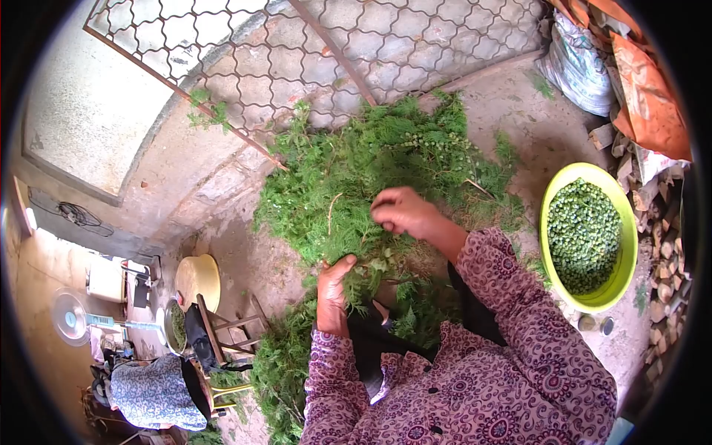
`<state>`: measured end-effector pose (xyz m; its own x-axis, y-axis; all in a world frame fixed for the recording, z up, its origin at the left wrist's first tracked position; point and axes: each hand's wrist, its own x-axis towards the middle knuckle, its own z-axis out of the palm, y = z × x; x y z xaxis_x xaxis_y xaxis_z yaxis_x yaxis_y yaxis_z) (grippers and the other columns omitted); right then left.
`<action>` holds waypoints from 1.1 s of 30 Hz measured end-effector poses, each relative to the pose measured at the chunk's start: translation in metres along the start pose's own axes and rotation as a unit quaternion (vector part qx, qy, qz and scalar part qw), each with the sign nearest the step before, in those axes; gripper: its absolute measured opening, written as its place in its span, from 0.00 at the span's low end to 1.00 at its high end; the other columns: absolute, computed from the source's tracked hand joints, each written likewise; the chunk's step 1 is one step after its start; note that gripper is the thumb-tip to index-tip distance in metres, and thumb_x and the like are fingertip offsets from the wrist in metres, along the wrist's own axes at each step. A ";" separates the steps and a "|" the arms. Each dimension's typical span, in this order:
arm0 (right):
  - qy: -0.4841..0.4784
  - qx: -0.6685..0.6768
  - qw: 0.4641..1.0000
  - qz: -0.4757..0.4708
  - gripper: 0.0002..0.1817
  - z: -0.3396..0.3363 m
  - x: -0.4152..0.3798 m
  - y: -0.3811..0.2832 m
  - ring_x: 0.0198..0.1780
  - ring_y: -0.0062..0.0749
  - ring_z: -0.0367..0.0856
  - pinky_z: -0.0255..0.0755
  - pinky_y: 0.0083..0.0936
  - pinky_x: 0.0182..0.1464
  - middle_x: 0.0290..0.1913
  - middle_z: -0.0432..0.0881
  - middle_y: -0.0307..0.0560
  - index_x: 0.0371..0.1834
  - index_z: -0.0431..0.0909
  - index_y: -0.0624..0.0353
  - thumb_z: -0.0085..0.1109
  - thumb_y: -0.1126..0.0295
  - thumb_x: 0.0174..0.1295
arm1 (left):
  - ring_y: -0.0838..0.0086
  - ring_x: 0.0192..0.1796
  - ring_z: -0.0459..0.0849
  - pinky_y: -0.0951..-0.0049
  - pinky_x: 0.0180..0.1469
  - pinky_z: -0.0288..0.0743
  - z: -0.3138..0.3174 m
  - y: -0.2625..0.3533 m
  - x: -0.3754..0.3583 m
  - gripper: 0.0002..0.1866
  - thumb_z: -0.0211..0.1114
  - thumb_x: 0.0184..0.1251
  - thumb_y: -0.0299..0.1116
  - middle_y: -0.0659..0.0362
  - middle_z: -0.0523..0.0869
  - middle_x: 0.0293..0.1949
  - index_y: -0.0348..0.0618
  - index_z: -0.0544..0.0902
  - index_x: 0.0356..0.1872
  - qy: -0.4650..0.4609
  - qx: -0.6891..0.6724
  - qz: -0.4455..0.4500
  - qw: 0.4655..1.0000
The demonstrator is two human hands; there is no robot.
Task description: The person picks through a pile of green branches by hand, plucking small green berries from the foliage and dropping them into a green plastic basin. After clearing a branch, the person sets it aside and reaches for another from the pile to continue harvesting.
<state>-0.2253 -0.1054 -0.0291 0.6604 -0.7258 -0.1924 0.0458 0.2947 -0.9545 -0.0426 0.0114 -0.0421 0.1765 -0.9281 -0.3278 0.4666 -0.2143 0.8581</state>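
A big heap of feathery green branches (311, 185) lies on the ground in front of me, with small pale green berries on some sprigs. My left hand (335, 285) is closed around a leafy green branch (356, 237) near the heap's lower edge, thumb on top. Above and to the right of it, my right hand (403, 211) is held over the branch with its fingers curled together; whatever is between the fingertips is too small to make out. To the right stands a yellow-green basin (629, 245) holding many round green berries (582, 237).
Metal lattice (297, 59) leans behind the heap. At right are a white sack (575, 63), an orange sheet (645, 96) and stacked firewood (664, 274). At left are a tan basin (199, 282), a wooden chair (233, 326), a fan (70, 319) and another person (159, 391).
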 end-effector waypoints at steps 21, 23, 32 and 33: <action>-0.182 0.181 0.962 0.090 0.08 0.013 -0.004 0.010 0.19 0.15 0.60 0.51 0.13 0.15 0.25 0.67 0.31 0.33 0.72 0.56 0.59 0.71 0.51 | 0.65 0.31 0.83 0.71 0.33 0.80 0.013 0.001 -0.005 0.18 0.66 0.47 0.26 0.48 0.82 0.33 0.27 0.75 0.40 -0.012 -0.070 0.006 0.997; -0.179 0.145 0.970 0.078 0.11 0.014 -0.003 0.010 0.18 0.15 0.60 0.51 0.14 0.15 0.23 0.68 0.32 0.33 0.71 0.57 0.62 0.71 0.48 | 0.65 0.31 0.83 0.71 0.33 0.80 0.013 0.001 -0.004 0.18 0.65 0.47 0.25 0.49 0.82 0.33 0.28 0.75 0.41 -0.015 -0.066 0.008 0.998; -0.068 0.148 0.984 0.067 0.13 0.012 -0.002 0.010 0.20 0.14 0.68 0.54 0.13 0.15 0.24 0.75 0.34 0.34 0.73 0.61 0.63 0.74 0.44 | 0.69 0.36 0.82 0.71 0.40 0.77 0.009 -0.002 0.001 0.19 0.65 0.47 0.24 0.54 0.82 0.36 0.33 0.75 0.43 -0.023 -0.029 -0.002 0.999; -0.068 0.148 0.984 0.067 0.13 0.012 -0.002 0.009 0.20 0.14 0.68 0.54 0.13 0.15 0.24 0.75 0.34 0.34 0.73 0.61 0.63 0.74 0.44 | 0.68 0.33 0.82 0.71 0.35 0.78 0.006 -0.005 0.004 0.19 0.64 0.47 0.26 0.53 0.82 0.35 0.33 0.74 0.43 -0.020 -0.009 0.014 1.000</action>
<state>-0.2172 -0.0938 -0.0350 0.7687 -0.5843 -0.2600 0.1544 0.5640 -0.8112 -0.0495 0.0070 -0.0455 0.1554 -0.9451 -0.2873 0.4776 -0.1827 0.8594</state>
